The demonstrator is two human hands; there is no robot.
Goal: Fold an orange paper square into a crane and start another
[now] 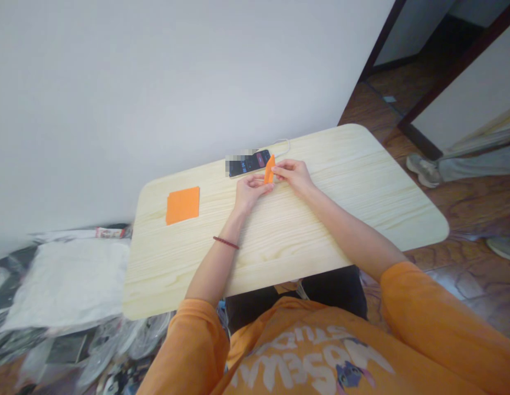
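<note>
A small folded orange paper (270, 169) is held upright between both hands over the far middle of a light wooden table (304, 230). My left hand (250, 192) pinches its lower edge, fingers curled; a dark red bracelet sits on that wrist. My right hand (294, 174) pinches the paper's right side with closed fingers. A stack of square orange paper (183, 205) lies flat on the table's left part, apart from both hands.
A dark phone (249, 163) with a lit screen and a white cable lies just behind the hands, near the white wall. Plastic bags and white cloth (66, 285) crowd the floor at left. Shoes (423, 170) lie on the brown floor at right.
</note>
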